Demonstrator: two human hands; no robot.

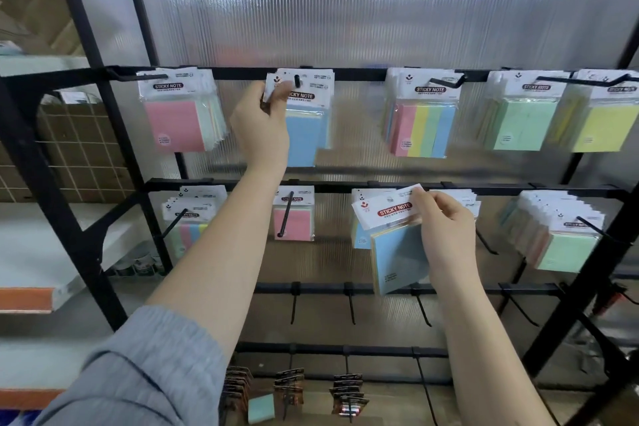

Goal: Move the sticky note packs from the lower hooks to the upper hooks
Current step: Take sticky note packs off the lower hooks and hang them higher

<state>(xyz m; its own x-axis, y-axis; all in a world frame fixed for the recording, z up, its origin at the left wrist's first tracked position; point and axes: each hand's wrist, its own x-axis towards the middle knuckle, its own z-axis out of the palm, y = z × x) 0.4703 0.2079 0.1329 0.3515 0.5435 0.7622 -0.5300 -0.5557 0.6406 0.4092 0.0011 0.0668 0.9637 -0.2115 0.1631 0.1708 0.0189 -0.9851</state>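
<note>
A black rack carries two rows of hooks hung with sticky note packs. On the upper row, my left hand (260, 121) pinches the white header card of a blue pack (304, 128), which hangs on the second upper hook (296, 80). On the lower row, my right hand (446, 235) grips a blue pack (394, 249) by its white header; the pack is tilted, in front of other packs on the lower bar (332, 187). Whether this pack is still on a hook I cannot see.
The upper row also holds a pink pack (174, 124), a multicolour pack (420, 126), a green pack (522, 124) and a yellow pack (601, 128). Lower hooks hold a pink pack (293, 218) and green packs (567, 245). Below are bare hooks (351, 304). Shelving stands left.
</note>
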